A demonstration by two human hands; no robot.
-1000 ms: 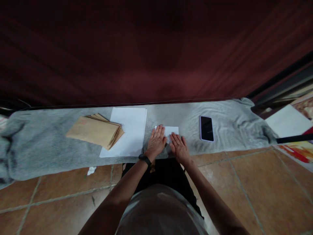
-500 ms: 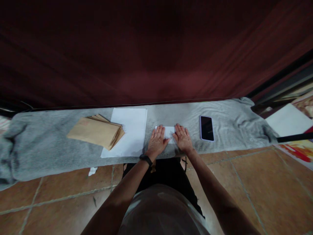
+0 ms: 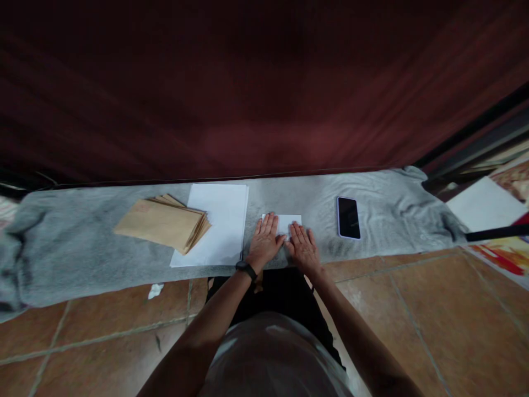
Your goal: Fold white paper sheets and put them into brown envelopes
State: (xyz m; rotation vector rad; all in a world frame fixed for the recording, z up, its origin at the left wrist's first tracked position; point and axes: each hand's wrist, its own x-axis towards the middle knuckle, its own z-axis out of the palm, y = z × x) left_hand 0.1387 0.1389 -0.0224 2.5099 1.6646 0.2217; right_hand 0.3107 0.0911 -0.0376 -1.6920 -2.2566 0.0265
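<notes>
A small piece of white paper [image 3: 286, 221], apparently folded, lies on the grey cloth in front of me. My left hand [image 3: 265, 238] rests flat on its left side, fingers stretched out and the thumb reaching right. My right hand [image 3: 303, 246] lies flat on its lower right part, fingers extended. The two thumbs are close together near the paper's lower edge. Both palms hide portions of the paper, so its full outline does not show.
Left of my hands lies a stack of white sheets [image 3: 223, 220], partly under a fanned pile of brown envelopes [image 3: 159, 221]. A phone [image 3: 349, 218] lies to the right. Grey cloth [image 3: 82, 248] covers the narrow surface, which meets a dark red panel [image 3: 264, 138] behind.
My right hand has slid left and toward me, uncovering the paper's upper right corner. My left hand stays where it was, flat on the paper.
</notes>
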